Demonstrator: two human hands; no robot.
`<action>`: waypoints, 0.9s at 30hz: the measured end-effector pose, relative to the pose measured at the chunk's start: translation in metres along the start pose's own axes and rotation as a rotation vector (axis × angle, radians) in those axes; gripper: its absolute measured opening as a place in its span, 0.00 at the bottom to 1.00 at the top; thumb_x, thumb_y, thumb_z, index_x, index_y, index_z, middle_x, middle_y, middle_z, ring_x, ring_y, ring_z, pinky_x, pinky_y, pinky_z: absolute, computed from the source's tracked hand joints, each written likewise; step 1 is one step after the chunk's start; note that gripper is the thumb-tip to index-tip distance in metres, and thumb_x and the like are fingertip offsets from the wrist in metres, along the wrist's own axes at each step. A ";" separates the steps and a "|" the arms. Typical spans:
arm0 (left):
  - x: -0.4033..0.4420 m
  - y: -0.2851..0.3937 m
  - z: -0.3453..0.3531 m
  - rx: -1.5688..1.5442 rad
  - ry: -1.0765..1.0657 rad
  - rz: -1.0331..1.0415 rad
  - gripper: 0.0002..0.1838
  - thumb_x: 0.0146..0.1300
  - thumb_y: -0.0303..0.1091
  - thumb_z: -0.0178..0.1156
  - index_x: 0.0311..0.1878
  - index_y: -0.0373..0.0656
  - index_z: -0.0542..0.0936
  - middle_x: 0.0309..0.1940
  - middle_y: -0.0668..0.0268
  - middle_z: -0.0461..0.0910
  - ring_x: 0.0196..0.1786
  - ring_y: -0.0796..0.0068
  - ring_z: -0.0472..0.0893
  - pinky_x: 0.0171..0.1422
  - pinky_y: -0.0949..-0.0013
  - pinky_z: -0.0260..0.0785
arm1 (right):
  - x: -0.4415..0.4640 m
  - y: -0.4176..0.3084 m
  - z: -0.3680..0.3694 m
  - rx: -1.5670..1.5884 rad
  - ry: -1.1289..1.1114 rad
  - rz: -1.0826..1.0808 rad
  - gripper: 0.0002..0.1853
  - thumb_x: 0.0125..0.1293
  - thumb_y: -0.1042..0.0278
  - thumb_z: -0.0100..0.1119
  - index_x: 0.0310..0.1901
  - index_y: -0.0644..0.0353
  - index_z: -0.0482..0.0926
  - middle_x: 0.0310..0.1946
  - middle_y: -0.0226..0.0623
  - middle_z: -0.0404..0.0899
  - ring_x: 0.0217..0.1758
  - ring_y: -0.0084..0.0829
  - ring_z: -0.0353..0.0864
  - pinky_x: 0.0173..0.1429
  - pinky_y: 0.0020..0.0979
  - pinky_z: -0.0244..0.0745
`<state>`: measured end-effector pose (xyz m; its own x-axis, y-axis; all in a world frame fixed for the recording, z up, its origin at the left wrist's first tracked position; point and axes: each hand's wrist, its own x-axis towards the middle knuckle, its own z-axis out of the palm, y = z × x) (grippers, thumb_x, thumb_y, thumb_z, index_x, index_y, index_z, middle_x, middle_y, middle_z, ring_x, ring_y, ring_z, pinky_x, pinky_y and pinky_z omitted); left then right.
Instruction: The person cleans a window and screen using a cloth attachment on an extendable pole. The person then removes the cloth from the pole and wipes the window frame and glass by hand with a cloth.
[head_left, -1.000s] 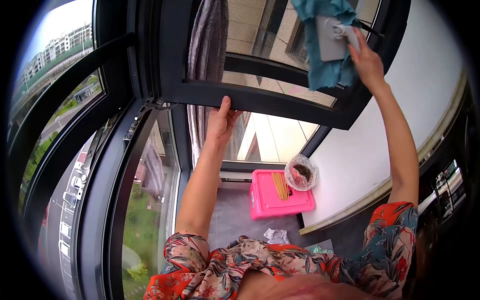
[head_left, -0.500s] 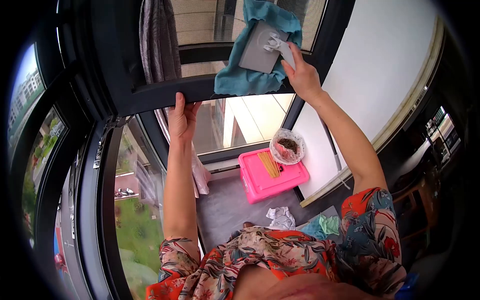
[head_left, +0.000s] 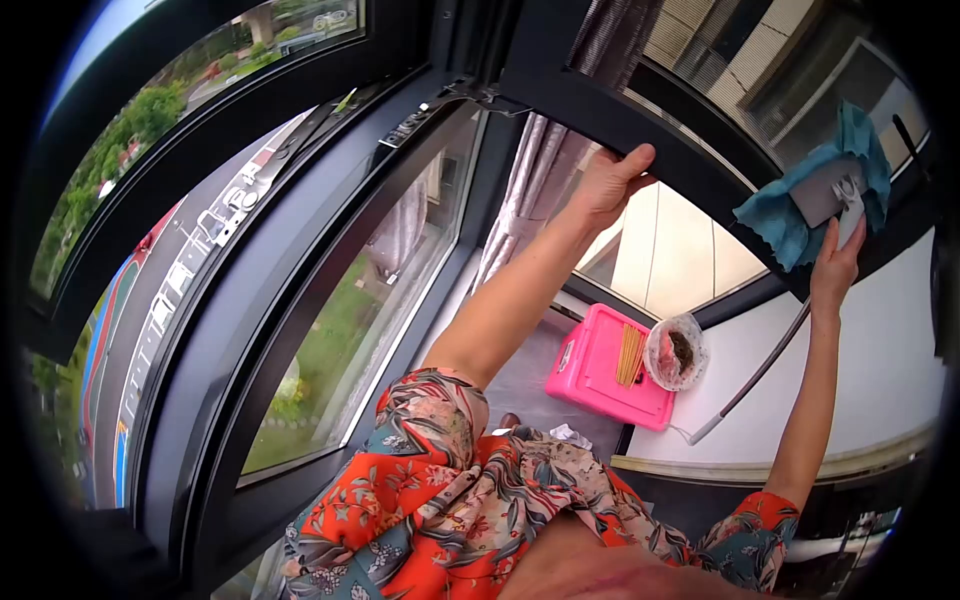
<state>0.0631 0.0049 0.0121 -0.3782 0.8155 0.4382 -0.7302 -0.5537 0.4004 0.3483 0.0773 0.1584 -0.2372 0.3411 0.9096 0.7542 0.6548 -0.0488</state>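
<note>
My left hand (head_left: 608, 188) grips the lower rail of a dark window sash (head_left: 690, 165), its thumb on the near face and its fingers partly hidden behind. On the right, my right hand (head_left: 835, 270) is closed round the light grey handle of a window wiper (head_left: 820, 195). A ragged-edged blue cloth (head_left: 790, 232) lies under the wiper's flat head, against the lower right part of the sash. The cloth hides some of the glass and rail there.
Below stands a pink lidded box (head_left: 590, 375) bearing a bundle of thin sticks (head_left: 630, 355) and a plastic-lined tub (head_left: 676, 352) with dark contents. A grey-handled rod (head_left: 755, 380) leans by the white wall. At left, an open window (head_left: 400, 270) looks down on grass and a road.
My view has turned to the left, so the sash and box appear farther right. The wiper and cloth have moved toward the sash's right end. Both hands keep their hold.
</note>
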 end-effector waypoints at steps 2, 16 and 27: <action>-0.005 0.001 0.000 -0.013 0.025 -0.027 0.18 0.54 0.34 0.65 0.47 0.39 0.74 0.42 0.65 0.78 0.45 0.72 0.79 0.48 0.69 0.76 | 0.013 -0.045 0.013 0.049 -0.125 -0.041 0.25 0.69 0.59 0.44 0.64 0.57 0.55 0.56 0.51 0.67 0.53 0.50 0.73 0.50 0.39 0.71; -0.001 -0.003 -0.019 -0.106 -0.007 -0.076 0.13 0.54 0.25 0.63 0.43 0.40 0.75 0.38 0.66 0.79 0.39 0.74 0.80 0.42 0.70 0.78 | 0.042 -0.197 0.066 -0.005 -0.273 -0.338 0.26 0.62 0.62 0.49 0.62 0.53 0.58 0.27 0.55 0.76 0.30 0.55 0.76 0.34 0.48 0.71; -0.003 -0.005 -0.011 -0.104 0.058 -0.115 0.13 0.55 0.27 0.63 0.43 0.42 0.74 0.38 0.68 0.79 0.44 0.72 0.79 0.56 0.61 0.71 | -0.029 0.007 -0.036 -0.221 -0.165 0.062 0.24 0.65 0.55 0.48 0.61 0.51 0.59 0.40 0.53 0.77 0.39 0.54 0.78 0.40 0.43 0.73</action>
<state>0.0615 0.0075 -0.0004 -0.3188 0.8824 0.3459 -0.8242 -0.4383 0.3585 0.3823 0.0481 0.1468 -0.2693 0.4931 0.8272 0.8815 0.4722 0.0054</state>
